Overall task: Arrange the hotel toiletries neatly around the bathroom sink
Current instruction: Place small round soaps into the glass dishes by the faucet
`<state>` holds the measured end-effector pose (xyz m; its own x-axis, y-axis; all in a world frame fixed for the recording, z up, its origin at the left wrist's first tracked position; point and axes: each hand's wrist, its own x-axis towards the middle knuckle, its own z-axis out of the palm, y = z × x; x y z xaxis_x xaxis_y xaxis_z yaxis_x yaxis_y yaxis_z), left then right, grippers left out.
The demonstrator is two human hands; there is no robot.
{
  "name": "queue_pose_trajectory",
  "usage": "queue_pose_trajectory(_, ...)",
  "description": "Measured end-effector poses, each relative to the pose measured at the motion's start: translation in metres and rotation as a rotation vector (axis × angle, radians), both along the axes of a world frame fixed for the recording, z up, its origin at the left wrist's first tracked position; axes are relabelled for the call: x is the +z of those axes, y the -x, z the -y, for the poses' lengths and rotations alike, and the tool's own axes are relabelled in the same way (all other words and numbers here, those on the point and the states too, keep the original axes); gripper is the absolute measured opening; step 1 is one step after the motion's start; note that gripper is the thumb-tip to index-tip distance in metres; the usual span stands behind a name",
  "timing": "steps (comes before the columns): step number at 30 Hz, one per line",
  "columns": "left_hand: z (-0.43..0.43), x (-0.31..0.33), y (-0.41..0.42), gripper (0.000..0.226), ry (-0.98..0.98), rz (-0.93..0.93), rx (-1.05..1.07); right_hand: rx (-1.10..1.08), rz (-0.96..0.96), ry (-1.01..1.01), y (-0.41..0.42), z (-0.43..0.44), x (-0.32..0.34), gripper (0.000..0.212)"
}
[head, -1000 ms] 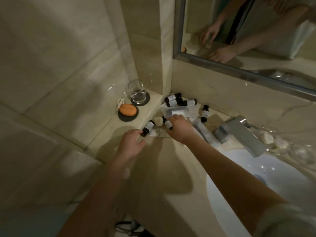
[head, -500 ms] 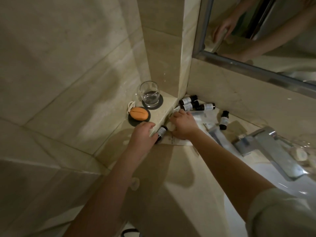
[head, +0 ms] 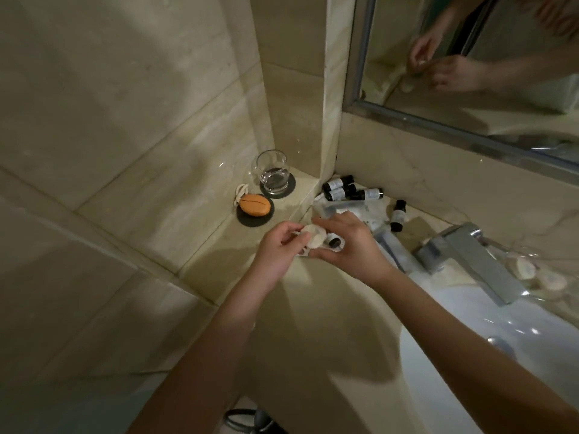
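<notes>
My left hand [head: 275, 249] and my right hand [head: 347, 242] meet above the counter and together hold a small round pale soap [head: 314, 237] in a clear wrapper. A dark bottle cap [head: 333, 242] shows inside my right hand's curl; whether the hand holds it I cannot tell. Three small dark bottles with white labels [head: 340, 190] lie in the corner under the mirror, and another one [head: 398, 216] stands apart to the right. Clear plastic packets [head: 347, 208] lie between them, behind my right hand.
An orange soap [head: 254, 205] on a dark coaster and a glass [head: 272, 172] with water stand on the raised ledge at left. The chrome tap [head: 470, 261] and white basin [head: 501, 339] are at right, with round soaps [head: 526, 269] behind the tap. A mirror [head: 470, 57] hangs above.
Both hands lifted off the counter and came together; the left let go of the dark bottle it held, and the two hands now hold the round wrapped soap.
</notes>
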<state>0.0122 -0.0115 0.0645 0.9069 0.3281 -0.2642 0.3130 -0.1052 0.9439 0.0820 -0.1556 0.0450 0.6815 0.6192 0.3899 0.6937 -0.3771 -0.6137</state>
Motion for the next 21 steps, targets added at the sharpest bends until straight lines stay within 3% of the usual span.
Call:
queue_pose_trajectory(4, 0.01, 0.012, 0.016, 0.007, 0.154, -0.029, 0.017, 0.07, 0.031, -0.012, 0.013, 0.02, 0.012, 0.058)
queue_pose_trajectory(8, 0.016, 0.024, 0.032, 0.006, 0.389, -0.106, -0.017, 0.125, 0.056, -0.088, 0.021, 0.035, 0.024, 0.029)
queue_pose_trajectory(10, 0.02, 0.027, 0.04, 0.009, 0.428, -0.142, -0.032, 0.131, 0.022, -0.075, 0.027, 0.037, 0.03, 0.027)
queue_pose_trajectory(11, 0.022, 0.028, 0.043, 0.013, 0.387, -0.146, -0.023, 0.126, -0.048, -0.062, 0.03, 0.037, 0.032, 0.027)
queue_pose_trajectory(13, 0.023, 0.031, 0.05, 0.016, 0.113, -0.079, 0.003, 0.119, -0.336, -0.039, 0.037, 0.036, 0.038, 0.018)
queue_pose_trajectory(16, 0.016, 0.041, 0.064, 0.016, -0.326, 0.203, -0.034, 0.171, -0.72, 0.029, 0.043, 0.035, 0.046, 0.013)
queue_pose_trajectory(19, 0.006, 0.046, 0.075, 0.051, -0.65, 0.323, -0.353, 0.246, -0.859, 0.091, 0.046, 0.033, 0.052, 0.014)
queue_pose_trajectory(21, 0.004, 0.043, 0.079, 0.057, -0.793, 0.308, -0.449, 0.278, -0.896, 0.118, 0.048, 0.031, 0.054, 0.015)
